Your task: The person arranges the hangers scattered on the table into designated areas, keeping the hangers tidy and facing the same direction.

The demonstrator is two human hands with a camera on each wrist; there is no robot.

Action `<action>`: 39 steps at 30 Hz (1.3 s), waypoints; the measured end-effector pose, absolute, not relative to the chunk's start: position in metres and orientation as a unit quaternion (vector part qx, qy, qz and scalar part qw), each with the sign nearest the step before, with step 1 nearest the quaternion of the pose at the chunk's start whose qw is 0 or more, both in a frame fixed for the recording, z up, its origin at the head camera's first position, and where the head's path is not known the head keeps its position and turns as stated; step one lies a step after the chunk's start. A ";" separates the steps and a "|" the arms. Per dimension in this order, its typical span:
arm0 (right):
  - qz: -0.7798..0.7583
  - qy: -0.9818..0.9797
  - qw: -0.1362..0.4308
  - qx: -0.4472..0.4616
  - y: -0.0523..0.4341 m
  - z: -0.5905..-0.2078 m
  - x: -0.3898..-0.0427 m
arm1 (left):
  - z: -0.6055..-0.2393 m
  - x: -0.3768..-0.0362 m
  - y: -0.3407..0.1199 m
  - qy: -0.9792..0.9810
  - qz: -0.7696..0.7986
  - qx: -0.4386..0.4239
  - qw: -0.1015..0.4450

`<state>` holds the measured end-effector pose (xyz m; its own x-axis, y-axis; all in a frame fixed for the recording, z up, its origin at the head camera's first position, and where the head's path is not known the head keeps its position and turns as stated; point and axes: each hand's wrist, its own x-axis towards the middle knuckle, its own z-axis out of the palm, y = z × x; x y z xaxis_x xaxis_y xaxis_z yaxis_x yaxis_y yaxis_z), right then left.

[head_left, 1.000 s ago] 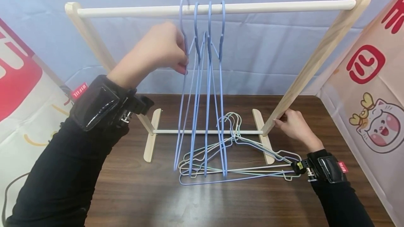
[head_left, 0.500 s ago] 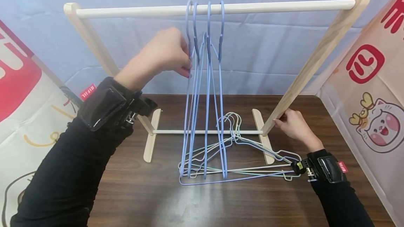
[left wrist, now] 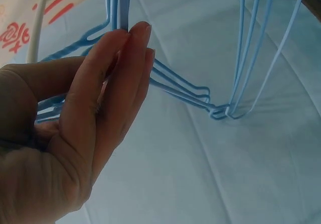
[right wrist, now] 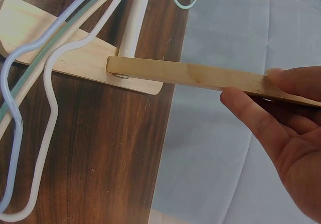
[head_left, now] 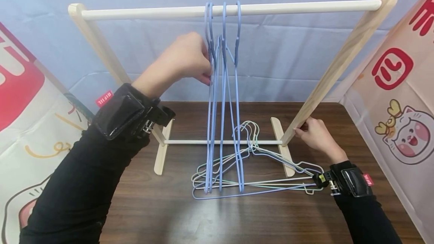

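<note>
The table [head_left: 135, 210] is supporting the wooden rack [head_left: 103, 44]. Loose hangers [head_left: 253, 147] are lying there, crossing the right foot [head_left: 277, 128]. Four blue hangers [head_left: 224, 55] are hanging from the top rail [head_left: 298, 8]. The left hand [head_left: 191, 57] is pinching the leftmost hanger [head_left: 206, 25] below its hook, presumably controlling it; the right hand [head_left: 316, 135] is gripping the right upright [head_left: 339, 67] low, presumably steadying the rack.

Pale blue creased backdrop [head_left: 281, 55]; brown wood-grain table [head_left: 210, 219]; printed panel [head_left: 395, 93] right, apparently cloth
</note>
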<state>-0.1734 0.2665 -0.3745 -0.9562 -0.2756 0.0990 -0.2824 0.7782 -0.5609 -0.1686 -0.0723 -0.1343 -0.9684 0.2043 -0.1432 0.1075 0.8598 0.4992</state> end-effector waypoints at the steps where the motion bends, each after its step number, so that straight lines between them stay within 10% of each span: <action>1: 0.298 -0.943 0.007 0.148 0.267 -0.375 -0.173 | -0.134 -0.168 -0.072 0.960 0.251 0.081 0.097; 39: 0.299 -0.942 0.015 0.155 0.267 -0.376 -0.173 | -0.134 -0.166 -0.059 0.962 0.243 0.086 0.090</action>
<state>-0.1733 0.2673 -0.3761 -0.9516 -0.2826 0.1211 -0.3007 0.7737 -0.5577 -0.1658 -0.0586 -0.1341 -0.9690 0.2093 -0.1310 0.1218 0.8667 0.4837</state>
